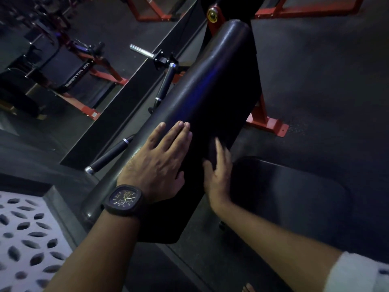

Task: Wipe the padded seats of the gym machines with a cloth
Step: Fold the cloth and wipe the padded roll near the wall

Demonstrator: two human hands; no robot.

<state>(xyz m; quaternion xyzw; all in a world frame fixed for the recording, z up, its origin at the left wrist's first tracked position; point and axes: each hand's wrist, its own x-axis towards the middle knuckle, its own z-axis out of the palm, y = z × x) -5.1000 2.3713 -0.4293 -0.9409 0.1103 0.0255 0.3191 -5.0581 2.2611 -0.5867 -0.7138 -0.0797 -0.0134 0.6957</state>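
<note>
Two black handles (109, 154) with chrome caps beyond the left edge of the long pad (210, 85), not touched. One left hand (155, 165), one watch (124, 200) at its wrist, pressed flat on the pad's near end, grip wide, holding nothing. One right hand (219, 173) against the same pad's right edge, blurred, fingers stretched out, grip wide; no cloth to be made out under it or anywhere else. One flat seat (294, 197) at lower right, bare of hands. By the look, early on: near end in hand, far end and seat likely left.
</note>
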